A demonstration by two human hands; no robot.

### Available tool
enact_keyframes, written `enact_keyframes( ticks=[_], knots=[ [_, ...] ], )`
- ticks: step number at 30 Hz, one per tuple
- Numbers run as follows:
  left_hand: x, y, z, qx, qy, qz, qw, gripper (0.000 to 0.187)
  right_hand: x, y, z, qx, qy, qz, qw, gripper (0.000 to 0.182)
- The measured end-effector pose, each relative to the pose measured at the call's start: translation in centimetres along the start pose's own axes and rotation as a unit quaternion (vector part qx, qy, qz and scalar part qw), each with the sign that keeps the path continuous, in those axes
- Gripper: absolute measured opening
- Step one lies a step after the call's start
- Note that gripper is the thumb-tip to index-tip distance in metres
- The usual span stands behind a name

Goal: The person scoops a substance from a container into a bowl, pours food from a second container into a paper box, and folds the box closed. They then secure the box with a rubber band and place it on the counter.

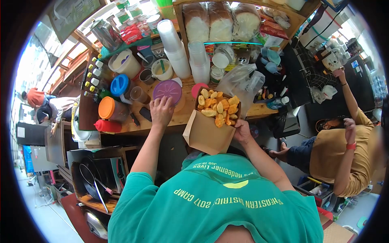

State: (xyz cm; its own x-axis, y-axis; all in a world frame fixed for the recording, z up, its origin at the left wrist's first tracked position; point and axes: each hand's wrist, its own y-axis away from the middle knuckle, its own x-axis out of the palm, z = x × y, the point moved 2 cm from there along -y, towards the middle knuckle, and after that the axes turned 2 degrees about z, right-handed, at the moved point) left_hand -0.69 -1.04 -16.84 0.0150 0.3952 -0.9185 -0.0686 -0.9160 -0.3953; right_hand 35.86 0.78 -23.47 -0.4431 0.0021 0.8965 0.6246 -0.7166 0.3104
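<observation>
My right hand [243, 131] is closed on the right side of a brown cardboard box [212, 135], whose lid hangs open toward me. Fried golden pieces [219, 106] fill the box. Over the near-left edge of a round purple lid [167, 92] on the wooden counter [139, 125] is my left hand [161, 108], its fingers apart and touching the lid. What lies under the purple lid is mostly hidden. A pink round lid [199, 89] lies just behind the box.
Tall stacks of plastic cups [174, 50] stand behind the purple lid. An orange-lidded jar [111, 108], a blue-lidded jar [120, 85] and a red bottle [108, 126] are at left. Bagged bread [221, 22] fills the shelf. A person [344, 156] in a tan shirt sits at right.
</observation>
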Motion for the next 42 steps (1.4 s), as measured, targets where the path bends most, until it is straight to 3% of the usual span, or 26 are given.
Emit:
enact_keyframes(
  ticks=[8, 11, 12, 14, 18, 21, 23, 35, 37, 42],
  knots=[
    [-0.7, -0.7, 1.5, -0.058, -0.084, -0.021, 0.995, 0.046, -1.5, -0.1, -0.7, 0.047, -0.016, 0.009, 0.999, 0.073],
    [-4.6, 0.6, 0.0, 0.044, 0.074, -0.022, 0.996, 0.052, -1.4, -0.8, -1.6, 0.053, -0.007, 0.010, 0.999, 0.073],
    [-5.5, 2.1, -0.4, 0.041, 0.073, -0.019, 0.996, 0.052, -1.1, -1.1, -2.0, 0.055, 0.002, 0.014, 0.998, 0.073],
    [-7.5, 5.3, -2.0, 0.146, 0.180, 0.000, 0.973, 0.048, -1.3, -2.0, -2.8, 0.078, -0.002, 0.017, 0.997, 0.074],
    [-10.4, 9.9, -3.9, 0.192, 0.196, 0.010, 0.962, 0.044, -1.2, -4.0, -5.0, 0.151, -0.002, 0.032, 0.988, 0.076],
    [-10.9, 11.9, -4.3, 0.172, 0.213, 0.035, 0.961, 0.047, -0.6, -5.3, -7.0, 0.172, -0.002, 0.043, 0.984, 0.078],
    [-10.1, 13.1, -4.2, 0.161, 0.203, 0.096, 0.961, 0.038, -0.2, -6.1, -8.3, 0.180, 0.003, 0.042, 0.983, 0.079],
    [-5.7, 13.8, -1.7, 0.121, 0.205, 0.132, 0.962, 0.027, -4.2, -10.0, -12.2, 0.213, -0.020, -0.022, 0.977, 0.079],
    [-5.4, 13.7, -1.3, 0.129, 0.210, 0.141, 0.959, 0.027, -3.9, -9.7, -12.4, 0.164, 0.006, -0.032, 0.986, 0.059],
    [-5.5, 12.8, -0.7, 0.154, 0.231, 0.165, 0.947, 0.026, -3.1, -9.4, -12.4, 0.157, 0.003, -0.042, 0.987, 0.059]
  ],
)
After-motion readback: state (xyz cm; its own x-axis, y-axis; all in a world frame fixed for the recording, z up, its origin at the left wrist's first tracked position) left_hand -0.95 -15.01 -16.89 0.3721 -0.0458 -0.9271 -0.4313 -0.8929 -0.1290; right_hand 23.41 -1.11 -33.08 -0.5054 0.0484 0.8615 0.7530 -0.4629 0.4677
